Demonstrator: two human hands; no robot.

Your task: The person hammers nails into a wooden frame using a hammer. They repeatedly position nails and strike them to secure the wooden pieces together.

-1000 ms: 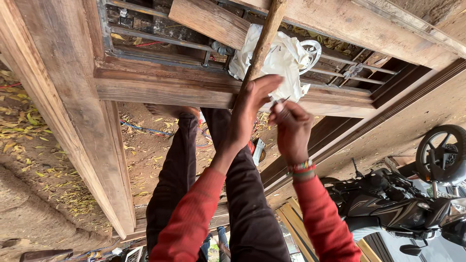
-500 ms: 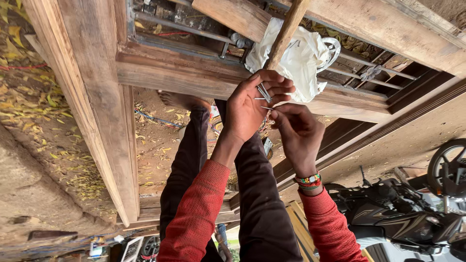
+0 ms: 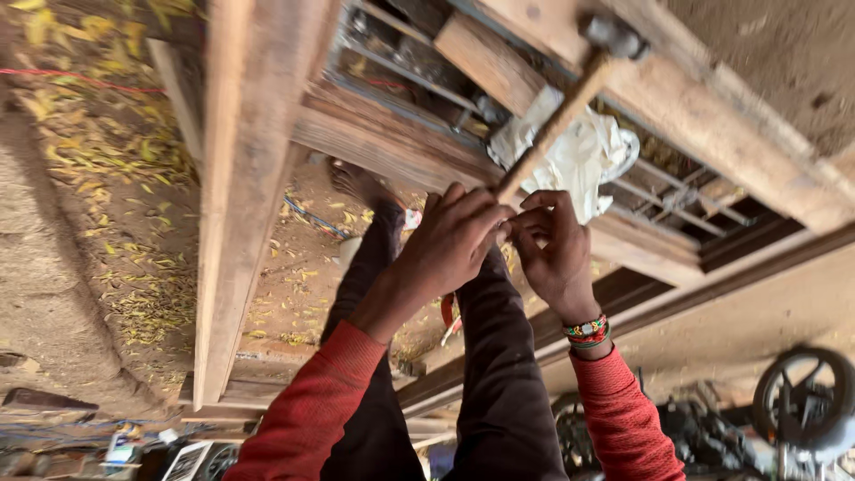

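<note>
Hammer [image 3: 570, 98] handle in left hand [image 3: 454, 240]

White plastic bag [image 3: 583, 160], perhaps, on wooden frame [image 3: 392, 147].

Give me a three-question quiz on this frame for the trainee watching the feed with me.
1. True or false: the hammer lies with its metal head toward the top of the picture and its wooden handle running down to the hands.
2. Which hand wears the beaded bracelet? A) left hand B) right hand C) both
3. Fill in: the crumpled white ____ bag sits on the wooden frame, beside the hammer handle.

Key
1. True.
2. B, at the wrist above the red sleeve.
3. Plastic.
</note>
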